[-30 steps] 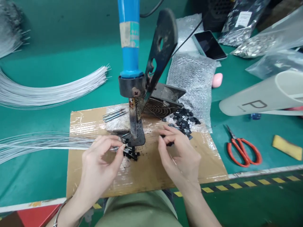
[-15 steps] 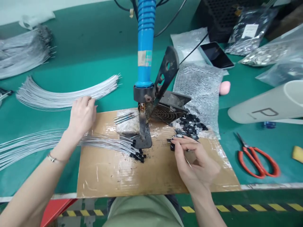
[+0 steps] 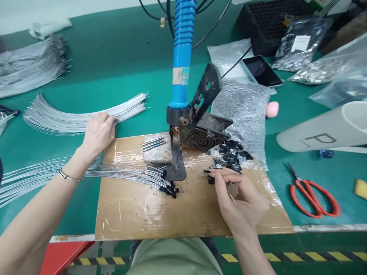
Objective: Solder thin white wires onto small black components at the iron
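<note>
My left hand lies on the near side of a bundle of white wires, its fingers curled together over them near the bundle's right part. Which strands they pinch is hidden. My right hand is closed, thumb against fingers, with a thin solder wire running out through the palm. Its fingertips are at small black connector housings beside a larger pile. Between the hands stands a soldering iron with a blue handle, tip down. Wires with black ends lie to its left.
Cardboard covers the bench front. Behind the iron sits a small black fan. Red-handled scissors, a pale cup lying tilted, a phone and bubble wrap are on the right. Thin metal rods rest on a pale block.
The view has shifted slightly. My left hand's fingers have flattened down onto the white wire bundle. My right hand stays by the black housings with almost no movement.
</note>
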A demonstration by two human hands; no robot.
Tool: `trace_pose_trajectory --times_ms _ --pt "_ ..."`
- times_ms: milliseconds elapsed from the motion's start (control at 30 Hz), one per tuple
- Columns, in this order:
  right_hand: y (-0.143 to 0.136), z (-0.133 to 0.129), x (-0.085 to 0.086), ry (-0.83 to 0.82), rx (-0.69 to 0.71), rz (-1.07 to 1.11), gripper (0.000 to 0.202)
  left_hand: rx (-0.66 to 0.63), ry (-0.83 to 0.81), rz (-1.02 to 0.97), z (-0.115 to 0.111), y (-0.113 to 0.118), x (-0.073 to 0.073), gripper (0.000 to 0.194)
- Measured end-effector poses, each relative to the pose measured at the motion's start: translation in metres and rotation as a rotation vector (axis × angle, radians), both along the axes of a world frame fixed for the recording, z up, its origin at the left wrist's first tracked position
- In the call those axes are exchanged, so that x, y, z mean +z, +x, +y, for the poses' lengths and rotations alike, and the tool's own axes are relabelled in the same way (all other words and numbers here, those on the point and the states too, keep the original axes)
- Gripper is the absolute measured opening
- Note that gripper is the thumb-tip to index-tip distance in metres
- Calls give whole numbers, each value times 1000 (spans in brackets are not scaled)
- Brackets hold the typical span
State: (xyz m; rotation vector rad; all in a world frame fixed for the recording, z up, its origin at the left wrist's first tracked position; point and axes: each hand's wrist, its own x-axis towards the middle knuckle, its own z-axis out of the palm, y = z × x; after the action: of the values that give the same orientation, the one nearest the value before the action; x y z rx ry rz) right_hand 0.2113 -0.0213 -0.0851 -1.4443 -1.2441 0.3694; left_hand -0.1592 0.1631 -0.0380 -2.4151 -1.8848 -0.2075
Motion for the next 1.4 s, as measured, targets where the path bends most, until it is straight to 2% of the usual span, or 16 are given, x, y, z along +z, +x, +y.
trace_pose_trajectory --times_ms 133,267,533,600,667,833,933,1033,1233,1400 --pt "-1 0 1 -23 -20 -8 21 -16 36 -16 4 -7 -7 29" --pt "-2 0 2 -39 -22 1 21 19 133 -92 3 -15 -7 24" --pt "-1 -1 2 -25 -30 -21 20 72 287 -250 -10 -18 18 25" --pt "0 -1 2 -21 -29 -22 20 60 293 -259 -11 -19 19 28" --pt "-1 -1 2 -16 -20 -22 21 35 279 -235 -8 -20 14 26" --pt "-2 -2 2 -29 -19 15 21 -30 197 -92 9 -19 -13 23" --pt "-2 -4 1 -44 -23 51 20 -52 180 -30 16 -16 -24 23" --pt "-1 -5 0 -57 -22 92 20 -67 187 -1 17 -17 -24 22" --pt "-2 -4 0 -50 -13 110 20 -36 234 -28 8 -26 -13 25" --pt "-2 -4 1 -54 -17 105 20 -132 158 -39 2 -21 -17 26"
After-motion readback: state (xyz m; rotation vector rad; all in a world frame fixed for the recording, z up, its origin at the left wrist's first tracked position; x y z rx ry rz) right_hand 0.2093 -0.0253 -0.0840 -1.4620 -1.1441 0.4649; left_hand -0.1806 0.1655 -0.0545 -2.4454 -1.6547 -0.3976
